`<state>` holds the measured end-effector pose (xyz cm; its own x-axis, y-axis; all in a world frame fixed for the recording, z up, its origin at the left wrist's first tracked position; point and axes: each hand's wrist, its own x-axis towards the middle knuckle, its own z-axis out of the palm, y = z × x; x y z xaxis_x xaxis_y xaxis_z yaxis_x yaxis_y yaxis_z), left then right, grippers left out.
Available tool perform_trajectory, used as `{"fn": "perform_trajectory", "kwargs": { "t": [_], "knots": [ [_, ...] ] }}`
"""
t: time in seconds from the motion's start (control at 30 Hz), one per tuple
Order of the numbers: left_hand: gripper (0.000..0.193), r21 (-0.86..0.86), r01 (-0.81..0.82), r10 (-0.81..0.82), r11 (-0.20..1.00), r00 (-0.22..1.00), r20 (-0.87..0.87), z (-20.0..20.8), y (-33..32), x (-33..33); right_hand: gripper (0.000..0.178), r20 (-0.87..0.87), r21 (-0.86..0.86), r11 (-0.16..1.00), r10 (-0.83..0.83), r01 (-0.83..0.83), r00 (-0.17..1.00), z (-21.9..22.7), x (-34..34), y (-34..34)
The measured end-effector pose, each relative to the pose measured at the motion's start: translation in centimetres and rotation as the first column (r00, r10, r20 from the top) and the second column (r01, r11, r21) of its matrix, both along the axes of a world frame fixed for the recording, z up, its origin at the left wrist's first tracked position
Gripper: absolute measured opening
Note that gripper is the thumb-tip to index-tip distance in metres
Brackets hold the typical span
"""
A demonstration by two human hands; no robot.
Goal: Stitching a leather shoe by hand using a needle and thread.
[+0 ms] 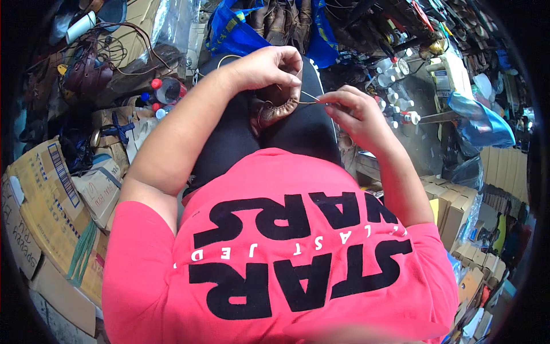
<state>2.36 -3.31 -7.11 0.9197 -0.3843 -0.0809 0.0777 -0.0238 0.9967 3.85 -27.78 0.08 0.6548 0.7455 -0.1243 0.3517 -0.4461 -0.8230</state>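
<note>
- The brown leather-like piece (pixel 276 113) sits in the person's lap, above the black trousers (pixel 295 137), its near edge puckered into a curved row of gathers.
- The left hand (pixel 268 67) grips the far side of that piece, thumb and fingers closed on it.
- The right hand (pixel 354 114), just beside the piece, pinches a thin pale strand (pixel 310 96) between its fingertips (whether a needle is there too, I cannot tell); the strand runs across to the piece.
- Beyond the knees, a blue bag (pixel 224 31) holds several long brown objects (pixel 278 26) set side by side.
- To the right, small white-capped bottles (pixel 405 105) stand in a cluster, with a crumpled blue plastic sheet (pixel 484 123) farther out.
- To the left lie a clear bottle with a red cap (pixel 169 90) and, nearer, a large cardboard box (pixel 48 198) with green cord (pixel 84 246) over it.
</note>
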Motion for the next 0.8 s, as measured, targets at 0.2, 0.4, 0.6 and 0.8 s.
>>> {"fn": "perform_trajectory", "kwargs": {
  "t": [0.2,0.4,0.6,0.8],
  "knots": [
    [0.023,0.216,0.162,-0.156,0.963,0.987,-0.046,1.6,0.8,0.3,0.024,0.187,-0.170,0.985,0.074,-0.042,0.980,-0.3,0.0,1.4],
    [0.038,0.135,0.220,-0.195,0.966,0.965,-0.177,2.2,1.1,-0.5,0.023,0.230,-0.217,0.975,0.087,-0.036,0.969,-0.6,0.2,1.8],
    [0.039,0.189,0.200,-0.175,0.961,0.974,-0.141,2.1,1.1,-0.8,0.022,0.266,-0.247,0.969,0.093,-0.025,0.959,-0.3,0.1,2.1],
    [0.031,0.110,0.201,-0.190,0.974,0.977,-0.096,1.5,1.1,-0.1,0.023,0.146,-0.100,0.993,0.083,-0.068,0.986,-2.1,1.0,1.7]
  ]
}}
